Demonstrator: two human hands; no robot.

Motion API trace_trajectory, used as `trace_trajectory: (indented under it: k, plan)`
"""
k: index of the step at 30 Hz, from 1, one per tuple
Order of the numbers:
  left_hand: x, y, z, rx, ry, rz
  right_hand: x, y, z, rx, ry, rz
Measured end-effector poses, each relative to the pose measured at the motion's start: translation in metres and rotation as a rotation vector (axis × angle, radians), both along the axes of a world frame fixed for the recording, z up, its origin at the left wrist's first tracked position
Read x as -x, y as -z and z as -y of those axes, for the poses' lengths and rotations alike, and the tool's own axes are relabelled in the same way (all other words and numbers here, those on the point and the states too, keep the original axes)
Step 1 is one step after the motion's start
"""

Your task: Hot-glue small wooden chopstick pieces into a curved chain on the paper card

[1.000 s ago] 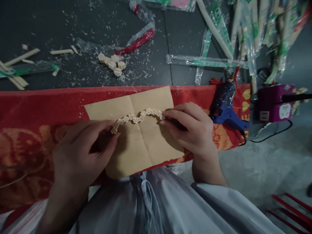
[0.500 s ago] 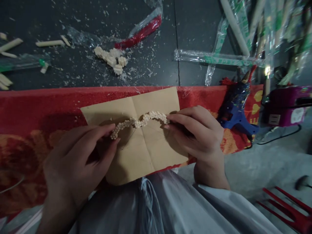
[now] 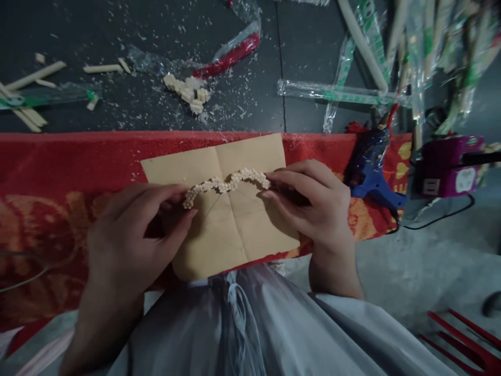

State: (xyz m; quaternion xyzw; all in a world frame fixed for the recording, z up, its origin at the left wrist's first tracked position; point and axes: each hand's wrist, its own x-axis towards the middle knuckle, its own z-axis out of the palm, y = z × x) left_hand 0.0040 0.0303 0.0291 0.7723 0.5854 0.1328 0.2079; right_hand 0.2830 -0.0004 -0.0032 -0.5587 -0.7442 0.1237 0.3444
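A wavy strip of small cream-coloured pieces point(image 3: 223, 185) stretches between my two hands, over a creased sheet of tan paper point(image 3: 219, 240). Thumb and fingers of my left hand point(image 3: 136, 235) pinch its left end. At the other end, my right hand point(image 3: 313, 201) grips the strip between thumb and fingertips. Faint pencil lines show on the paper beneath it. The paper lies on a red patterned cloth point(image 3: 78, 167).
A blue glue gun point(image 3: 370, 175) lies right of my right hand, near a purple box point(image 3: 450, 164). On the dark table point(image 3: 141, 26) are cream pieces point(image 3: 188, 93), a red-and-clear wrapper point(image 3: 230, 56), scattered shavings and plastic-wrapped sticks point(image 3: 336, 94). A red stool point(image 3: 465, 339) stands at lower right.
The view has shifted slightly. Both hands still hold the strip by its ends, and it appears a little higher in the picture, with its left end nearer the middle.
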Motion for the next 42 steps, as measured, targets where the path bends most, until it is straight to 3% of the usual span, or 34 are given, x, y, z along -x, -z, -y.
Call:
trace_trajectory:
  k: [9,14,20,28,36,42]
  plan:
    - [0.002,0.002,-0.005,-0.024,0.021,0.087,-0.004,0.002,0.000,0.017,-0.006,-0.074]
    - [0.006,0.013,-0.005,0.048,-0.021,0.262,-0.004,0.004,-0.001,0.007,-0.010,-0.104]
    - [0.007,0.024,-0.003,0.003,-0.004,0.371,-0.004,0.007,-0.001,0.056,0.009,-0.097]
    - [0.005,0.029,-0.004,0.065,-0.092,0.384,-0.002,0.009,-0.003,-0.018,-0.012,-0.087]
    - [0.005,0.028,-0.005,0.075,-0.075,0.387,-0.002,0.008,-0.003,0.012,-0.011,-0.057]
    - [0.006,0.028,-0.005,0.103,-0.091,0.382,-0.001,0.009,-0.004,-0.056,-0.021,-0.086]
